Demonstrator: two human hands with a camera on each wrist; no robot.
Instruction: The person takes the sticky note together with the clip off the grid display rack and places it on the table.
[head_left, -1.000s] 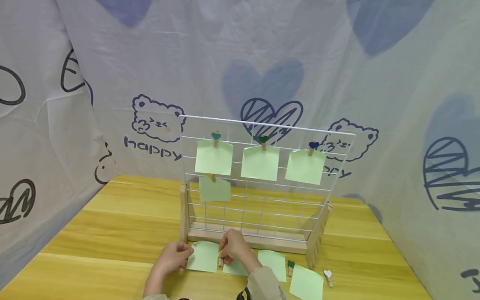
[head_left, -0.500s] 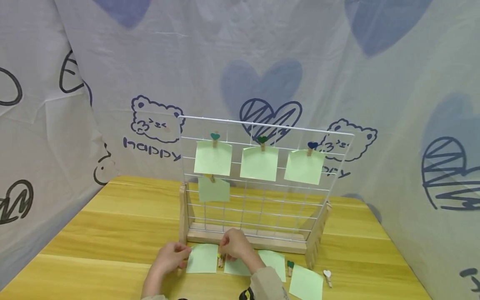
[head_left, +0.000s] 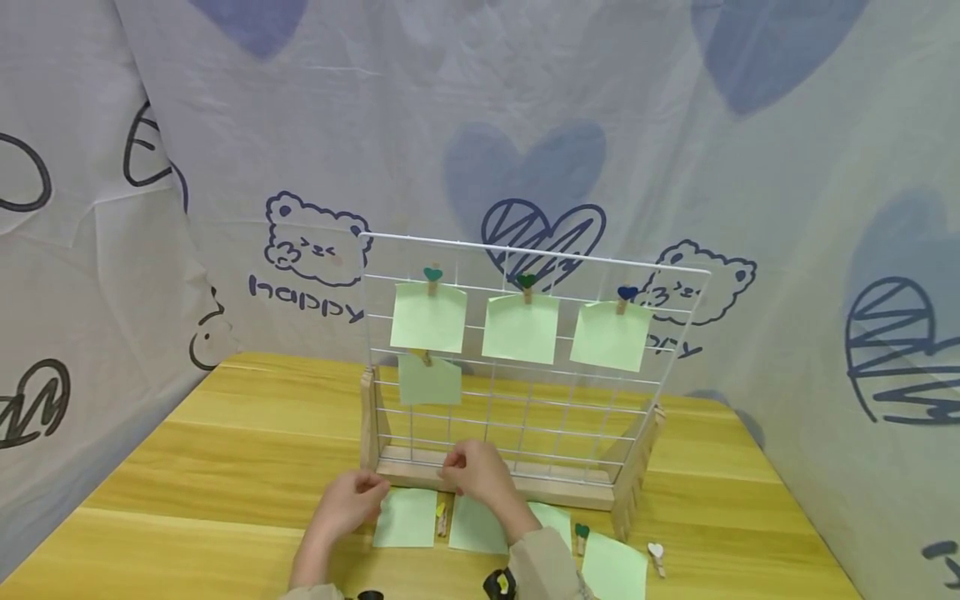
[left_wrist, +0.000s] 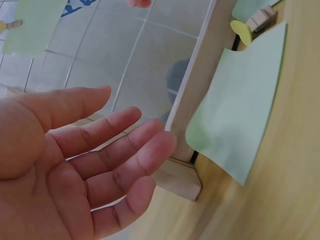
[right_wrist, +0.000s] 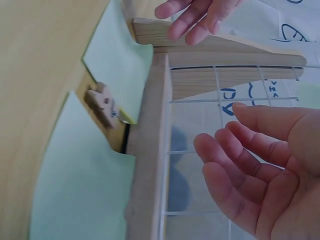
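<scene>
My left hand point(head_left: 348, 504) hovers at the left edge of a pale green sticky note point(head_left: 406, 518); the left wrist view shows its fingers loosely curved around nothing. To the right, my right hand point(head_left: 483, 477) is raised over a second green note point(head_left: 477, 527), near the rack's wooden base. Its fingers point(right_wrist: 220, 190) are relaxed and hold nothing in the right wrist view. Between these two notes lies a small wooden clothespin point(right_wrist: 104, 105) with a yellow heart point(left_wrist: 242, 32). Both notes have slightly curled far edges.
A white wire grid rack point(head_left: 525, 412) on a wooden base point(head_left: 540, 487) stands behind the hands. Several green notes hang from it by heart clothespins. Right of my hand lie another note point(head_left: 613, 567), a green-heart clothespin point(head_left: 581, 537) and a white-heart one point(head_left: 657, 558).
My right hand has lifted off the yellow-heart clothespin and moved up and away, leaving it on the table. My left hand has risen slightly from its note.
</scene>
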